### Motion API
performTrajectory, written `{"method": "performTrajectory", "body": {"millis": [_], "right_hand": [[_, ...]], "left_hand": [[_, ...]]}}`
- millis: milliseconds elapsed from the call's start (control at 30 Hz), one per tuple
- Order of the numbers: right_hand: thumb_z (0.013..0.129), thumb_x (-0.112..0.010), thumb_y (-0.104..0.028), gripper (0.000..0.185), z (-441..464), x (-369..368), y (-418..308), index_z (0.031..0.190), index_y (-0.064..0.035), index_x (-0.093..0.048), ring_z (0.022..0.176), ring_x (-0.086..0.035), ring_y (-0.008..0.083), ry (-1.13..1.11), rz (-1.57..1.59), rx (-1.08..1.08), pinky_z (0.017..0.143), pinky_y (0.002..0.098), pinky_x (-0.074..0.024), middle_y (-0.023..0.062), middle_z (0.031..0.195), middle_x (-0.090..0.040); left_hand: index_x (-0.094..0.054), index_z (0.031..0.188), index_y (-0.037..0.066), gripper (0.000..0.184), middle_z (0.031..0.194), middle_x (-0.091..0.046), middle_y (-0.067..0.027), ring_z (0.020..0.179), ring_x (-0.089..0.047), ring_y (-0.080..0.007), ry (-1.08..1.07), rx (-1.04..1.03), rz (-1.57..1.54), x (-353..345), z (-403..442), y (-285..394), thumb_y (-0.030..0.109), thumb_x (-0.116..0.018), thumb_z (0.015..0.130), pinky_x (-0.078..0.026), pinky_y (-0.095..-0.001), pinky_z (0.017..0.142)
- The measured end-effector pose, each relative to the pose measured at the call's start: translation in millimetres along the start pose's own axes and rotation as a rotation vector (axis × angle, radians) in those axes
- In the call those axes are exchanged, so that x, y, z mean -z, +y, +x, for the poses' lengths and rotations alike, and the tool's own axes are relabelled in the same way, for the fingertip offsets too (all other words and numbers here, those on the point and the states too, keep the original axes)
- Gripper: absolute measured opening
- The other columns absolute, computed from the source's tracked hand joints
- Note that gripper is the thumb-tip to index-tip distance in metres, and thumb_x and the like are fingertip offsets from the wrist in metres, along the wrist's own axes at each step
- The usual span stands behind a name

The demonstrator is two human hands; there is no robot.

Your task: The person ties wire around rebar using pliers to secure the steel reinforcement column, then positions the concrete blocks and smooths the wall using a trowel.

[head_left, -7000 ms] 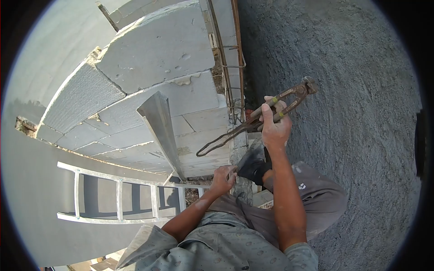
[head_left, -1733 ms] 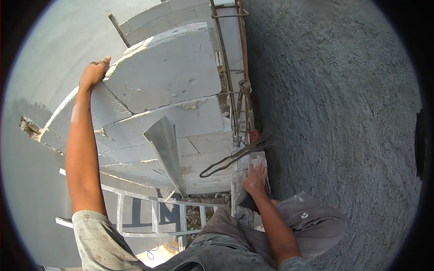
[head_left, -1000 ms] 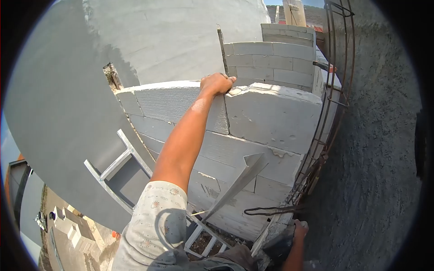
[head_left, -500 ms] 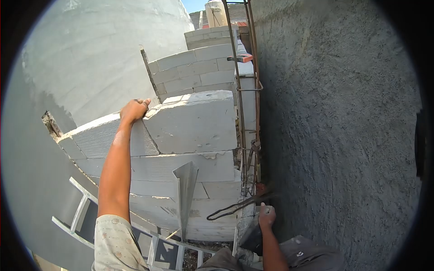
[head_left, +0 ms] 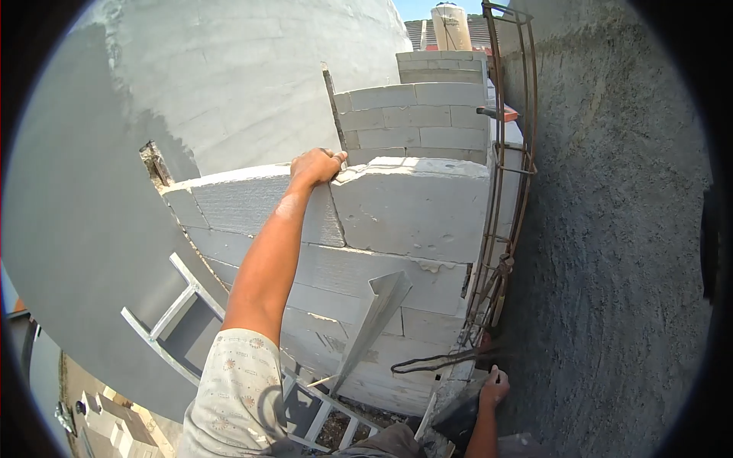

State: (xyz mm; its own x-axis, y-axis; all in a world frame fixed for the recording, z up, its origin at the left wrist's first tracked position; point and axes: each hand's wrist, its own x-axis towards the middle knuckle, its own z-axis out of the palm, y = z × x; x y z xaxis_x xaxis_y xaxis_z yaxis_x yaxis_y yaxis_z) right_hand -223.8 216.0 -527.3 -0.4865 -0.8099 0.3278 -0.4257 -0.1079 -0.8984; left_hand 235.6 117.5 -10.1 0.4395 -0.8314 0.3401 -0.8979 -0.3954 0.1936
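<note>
My left hand (head_left: 318, 166) grips the top edge of a wall of pale lightweight blocks (head_left: 412, 210), at the joint beside the highest block. Its thumb points right and the fingertips are hidden over the far side. At lower right, my right hand (head_left: 495, 385) is closed, beside a dark bucket-like thing (head_left: 460, 416). What its fingers hold cannot be made out. Just left of that hand, a bent dark rod loop (head_left: 431, 364) sticks out. A folded metal channel (head_left: 374, 324) leans against the blocks below my left arm.
An upright rebar cage (head_left: 500, 175) stands between the block wall and the rough grey wall (head_left: 618, 229). A tool with an orange handle (head_left: 500, 114) lies beyond it. A metal ladder (head_left: 174, 311) slants along the lower left. A water tank (head_left: 452, 29) stands in the distance.
The view has swung left, so the wall, rebar and both hands appear farther right. My left hand keeps its grip on the wall top. My right hand stays by the dark bucket-like thing.
</note>
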Motion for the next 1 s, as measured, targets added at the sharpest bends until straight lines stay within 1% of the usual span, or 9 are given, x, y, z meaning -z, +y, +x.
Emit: {"method": "performTrajectory", "body": {"millis": [200,300,400,433,500,633,733,800,1000], "right_hand": [[0.087,-0.070,-0.017,0.019,4,6,1,0.080,-0.0001,-0.065,0.079,-0.059,0.0332,-0.081,-0.038,0.096,0.073,0.0442,-0.0457,0.0138,0.082,-0.064],[0.082,-0.072,-0.014,0.016,5,9,0,0.077,-0.0020,-0.062,0.082,-0.057,0.0323,-0.064,-0.136,0.137,0.074,0.0438,-0.0454,0.0129,0.083,-0.062],[0.081,-0.075,-0.019,0.020,6,10,6,0.078,-0.0029,-0.063,0.077,-0.058,0.0317,-0.066,-0.103,0.003,0.071,0.0414,-0.0462,0.0127,0.082,-0.061],[0.082,-0.075,-0.017,0.019,6,10,5,0.080,-0.0003,-0.066,0.069,-0.059,0.0235,-0.036,-0.133,0.031,0.066,0.0357,-0.0471,0.0122,0.078,-0.063],[0.084,-0.072,-0.016,0.018,6,15,-9,0.080,-0.0001,-0.066,0.068,-0.059,0.0219,-0.077,-0.104,-0.111,0.066,0.0344,-0.0469,0.0110,0.075,-0.064],[0.084,-0.073,-0.015,0.021,8,13,6,0.076,-0.0004,-0.060,0.060,-0.050,0.0141,-0.091,-0.040,-0.070,0.059,0.0324,-0.0427,0.0047,0.064,-0.056],[0.083,-0.074,-0.015,0.026,9,15,-6,0.070,-0.0020,-0.055,0.058,-0.044,0.0115,-0.138,0.011,-0.193,0.056,0.0314,-0.0396,0.0020,0.061,-0.051],[0.082,-0.075,-0.016,0.030,13,18,-10,0.067,-0.0032,-0.052,0.058,-0.042,0.0110,-0.166,0.022,-0.242,0.055,0.0312,-0.0381,0.0008,0.060,-0.049],[0.079,-0.077,-0.020,0.034,16,16,-10,0.066,-0.0023,-0.050,0.055,-0.041,0.0146,-0.151,-0.085,-0.194,0.055,0.0347,-0.0409,0.0058,0.056,-0.046]], "left_hand": [[-0.070,0.119,0.017,0.053,0.121,-0.067,-0.0106,0.120,-0.058,-0.0304,-0.019,0.011,-0.019,1,0,-2,0.058,-0.045,0.094,-0.037,-0.0422,0.105],[-0.072,0.112,0.019,0.054,0.116,-0.069,-0.0092,0.114,-0.061,-0.0312,0.082,0.000,0.021,-8,7,-6,0.061,-0.044,0.092,-0.043,-0.0432,0.098],[-0.074,0.098,0.016,0.054,0.097,-0.073,-0.0069,0.098,-0.066,-0.0263,0.017,-0.019,-0.009,-10,15,-8,0.060,-0.044,0.092,-0.046,-0.0397,0.088],[-0.074,0.095,0.015,0.054,0.092,-0.072,-0.0066,0.093,-0.067,-0.0256,0.041,-0.039,-0.024,-10,12,-8,0.060,-0.046,0.092,-0.046,-0.0391,0.085],[-0.073,0.094,0.013,0.053,0.092,-0.072,-0.0071,0.093,-0.066,-0.0252,0.052,-0.038,-0.053,-13,16,-11,0.060,-0.047,0.092,-0.046,-0.0393,0.085],[-0.073,0.095,0.011,0.053,0.094,-0.072,-0.0093,0.095,-0.066,-0.0266,0.089,-0.064,-0.087,-14,16,-12,0.058,-0.048,0.092,-0.046,-0.0398,0.086],[-0.072,0.109,0.017,0.053,0.110,-0.071,-0.0088,0.109,-0.064,-0.0288,-0.004,-0.034,-0.029,-7,13,-9,0.059,-0.045,0.093,-0.044,-0.0424,0.095],[-0.073,0.107,0.016,0.052,0.108,-0.072,-0.0091,0.109,-0.064,-0.0289,0.006,-0.033,-0.043,-8,15,-8,0.058,-0.045,0.092,-0.044,-0.0430,0.095],[-0.073,0.105,0.015,0.052,0.106,-0.072,-0.0091,0.107,-0.064,-0.0290,0.033,-0.035,-0.029,-7,11,-6,0.057,-0.045,0.093,-0.044,-0.0421,0.094]]}}
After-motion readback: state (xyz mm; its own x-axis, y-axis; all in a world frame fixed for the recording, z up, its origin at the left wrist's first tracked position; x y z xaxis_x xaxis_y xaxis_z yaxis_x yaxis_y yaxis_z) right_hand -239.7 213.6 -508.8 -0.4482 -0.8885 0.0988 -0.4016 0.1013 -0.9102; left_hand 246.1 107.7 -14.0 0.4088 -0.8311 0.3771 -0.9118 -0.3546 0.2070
